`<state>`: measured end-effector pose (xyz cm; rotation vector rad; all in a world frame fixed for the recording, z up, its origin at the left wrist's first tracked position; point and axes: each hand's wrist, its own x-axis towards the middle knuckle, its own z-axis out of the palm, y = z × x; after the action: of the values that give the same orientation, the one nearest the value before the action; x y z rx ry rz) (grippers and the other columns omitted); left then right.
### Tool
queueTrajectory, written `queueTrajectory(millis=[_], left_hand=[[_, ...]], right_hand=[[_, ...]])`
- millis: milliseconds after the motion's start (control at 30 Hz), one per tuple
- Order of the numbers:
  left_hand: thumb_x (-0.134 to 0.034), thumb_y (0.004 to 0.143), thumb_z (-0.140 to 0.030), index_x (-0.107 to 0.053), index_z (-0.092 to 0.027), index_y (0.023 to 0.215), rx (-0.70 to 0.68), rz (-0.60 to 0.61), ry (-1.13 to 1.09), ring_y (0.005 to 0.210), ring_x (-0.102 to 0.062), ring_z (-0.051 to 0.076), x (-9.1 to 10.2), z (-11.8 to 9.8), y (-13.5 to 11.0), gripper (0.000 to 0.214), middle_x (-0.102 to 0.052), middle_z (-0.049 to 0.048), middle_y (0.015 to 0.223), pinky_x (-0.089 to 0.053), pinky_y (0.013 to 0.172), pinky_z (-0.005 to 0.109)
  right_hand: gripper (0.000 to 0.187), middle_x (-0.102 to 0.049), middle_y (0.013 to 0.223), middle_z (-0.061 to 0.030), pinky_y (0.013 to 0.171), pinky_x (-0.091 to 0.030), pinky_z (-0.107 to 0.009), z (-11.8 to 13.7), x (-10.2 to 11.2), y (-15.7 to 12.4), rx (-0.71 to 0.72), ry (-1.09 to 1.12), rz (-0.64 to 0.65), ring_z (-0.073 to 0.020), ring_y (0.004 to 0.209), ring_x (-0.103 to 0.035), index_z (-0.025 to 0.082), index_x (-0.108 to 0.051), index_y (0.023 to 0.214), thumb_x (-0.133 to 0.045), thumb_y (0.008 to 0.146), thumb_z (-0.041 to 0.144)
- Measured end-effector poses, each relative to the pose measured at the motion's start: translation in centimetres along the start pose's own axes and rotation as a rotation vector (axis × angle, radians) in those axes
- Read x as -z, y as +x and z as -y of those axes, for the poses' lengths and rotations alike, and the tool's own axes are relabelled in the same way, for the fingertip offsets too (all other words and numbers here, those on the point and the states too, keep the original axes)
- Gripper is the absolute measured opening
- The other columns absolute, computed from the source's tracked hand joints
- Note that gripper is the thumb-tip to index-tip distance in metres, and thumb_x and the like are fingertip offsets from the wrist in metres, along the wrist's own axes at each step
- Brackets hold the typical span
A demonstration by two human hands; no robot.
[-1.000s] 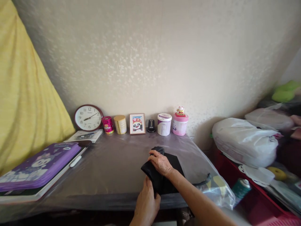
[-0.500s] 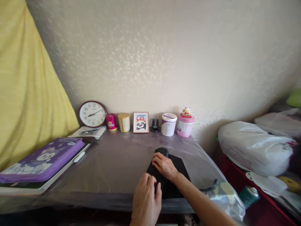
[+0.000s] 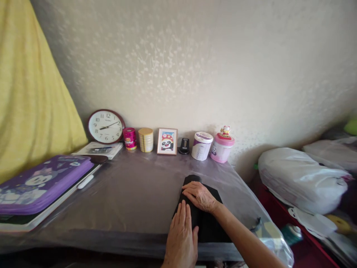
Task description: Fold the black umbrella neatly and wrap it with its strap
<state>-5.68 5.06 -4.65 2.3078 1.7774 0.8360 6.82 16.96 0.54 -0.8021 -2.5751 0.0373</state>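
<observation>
A folded piece of black cloth (image 3: 213,227) lies near the table's front edge, right of the middle. My left hand (image 3: 182,234) rests flat on its left part, fingers straight and pointing away from me. Just beyond it, my right hand (image 3: 200,196) reaches in from the right and lies across the upper part of the cloth, fingers extended and pressed down. Neither hand grips anything that I can see. Part of the cloth is hidden under both hands and the right forearm.
The plastic-covered table (image 3: 134,197) has a clock (image 3: 106,126), pink tin (image 3: 129,139), yellow-lidded jar (image 3: 146,140), picture frame (image 3: 167,141) and two tubs (image 3: 202,146) along the wall. A purple case (image 3: 44,186) lies left; a white bag (image 3: 301,178) sits right.
My left hand has gone from curled fingers at the cloth's near edge to lying flat on it. My right hand has shifted slightly right, its fingers flatter. The camera view has tilted a little.
</observation>
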Motion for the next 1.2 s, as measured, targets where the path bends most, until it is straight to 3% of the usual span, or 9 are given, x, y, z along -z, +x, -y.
queueTrajectory(millis=[167,300,367,500,567,667,800,1000,1200], left_hand=[[-0.033,0.086,-0.020,-0.035,-0.007,0.135,-0.066,-0.152,0.028,0.125,-0.042,0.025,-1.1,0.5,-0.4,0.050,-0.039,0.0175,0.139,-0.046,0.095,0.041],[-0.033,0.088,-0.022,-0.035,-0.006,0.134,-0.086,-0.164,0.036,0.126,-0.041,0.026,-1.2,0.7,-0.6,0.049,-0.039,0.0185,0.139,-0.046,0.095,0.041],[-0.032,0.089,-0.023,-0.035,-0.006,0.134,-0.084,-0.152,0.030,0.127,-0.040,0.026,-1.0,0.6,-0.6,0.049,-0.039,0.0185,0.139,-0.046,0.095,0.041],[-0.031,0.089,-0.025,-0.037,-0.003,0.132,-0.066,-0.092,0.026,0.126,-0.041,0.028,-0.7,0.6,-0.5,0.049,-0.039,0.0207,0.139,-0.045,0.096,0.042],[-0.030,0.089,-0.026,-0.038,-0.003,0.132,-0.054,-0.069,0.019,0.126,-0.041,0.028,-0.6,0.6,-0.5,0.049,-0.039,0.0207,0.138,-0.044,0.097,0.042],[-0.028,0.090,-0.027,-0.036,-0.002,0.133,-0.057,-0.037,0.006,0.128,-0.038,0.027,-0.3,0.5,-0.4,0.050,-0.037,0.0213,0.140,-0.042,0.099,0.042],[-0.025,0.092,-0.028,-0.033,0.000,0.134,-0.064,-0.009,-0.007,0.130,-0.035,0.027,-0.1,0.6,-0.5,0.051,-0.035,0.0230,0.141,-0.040,0.101,0.043],[-0.024,0.092,-0.030,-0.033,-0.001,0.134,-0.038,-0.022,-0.032,0.129,-0.036,0.026,-0.4,0.7,-0.6,0.052,-0.036,0.0218,0.140,-0.038,0.102,0.041],[-0.023,0.092,-0.031,-0.034,-0.002,0.133,-0.037,-0.017,-0.020,0.129,-0.036,0.026,-0.3,0.7,-0.5,0.052,-0.037,0.0211,0.140,-0.038,0.103,0.041]], right_hand=[[0.027,-0.068,0.105,-0.0046,0.098,-0.036,-0.034,-2.9,-0.6,1.3,-0.268,-0.112,0.010,-0.0173,0.111,-0.054,0.021,-0.066,0.099,-0.040,0.092,0.024],[0.025,-0.065,0.109,-0.0077,0.094,-0.039,-0.034,-2.9,-0.1,1.5,-0.511,-0.190,-0.077,-0.0189,0.105,-0.056,0.020,-0.064,0.102,-0.042,0.091,0.023],[0.025,-0.065,0.110,-0.0079,0.094,-0.039,-0.033,-2.3,0.1,1.2,-0.439,-0.149,-0.116,-0.0180,0.105,-0.056,0.019,-0.064,0.103,-0.043,0.090,0.022],[0.024,-0.065,0.110,-0.0063,0.097,-0.038,-0.033,-1.6,0.4,0.1,-0.270,-0.054,-0.052,-0.0172,0.110,-0.053,0.019,-0.065,0.102,-0.045,0.089,0.022],[0.025,-0.064,0.114,-0.0070,0.099,-0.036,-0.034,-2.0,0.9,-0.5,-0.386,-0.082,-0.060,-0.0184,0.110,-0.053,0.018,-0.065,0.104,-0.046,0.087,0.020],[0.027,-0.064,0.112,-0.0073,0.099,-0.034,-0.031,-3.0,2.4,-1.9,-0.720,-0.069,-0.110,-0.0184,0.107,-0.055,0.017,-0.064,0.105,-0.047,0.085,0.018],[0.027,-0.068,0.103,-0.0078,0.088,-0.041,-0.030,-4.1,4.1,-4.7,-1.077,0.052,-0.137,-0.0211,0.099,-0.060,0.018,-0.067,0.099,-0.047,0.083,0.023],[0.022,-0.069,0.080,-0.0071,0.066,-0.047,-0.025,-4.1,4.3,-7.1,-1.171,0.211,-0.105,-0.0192,0.077,-0.064,0.013,-0.070,0.082,-0.051,0.079,0.024],[0.030,-0.067,0.078,-0.0035,0.046,-0.044,-0.018,-3.2,4.2,-6.5,-1.206,0.428,-0.115,-0.0116,0.059,-0.060,0.013,-0.062,0.103,-0.052,0.079,0.028]])
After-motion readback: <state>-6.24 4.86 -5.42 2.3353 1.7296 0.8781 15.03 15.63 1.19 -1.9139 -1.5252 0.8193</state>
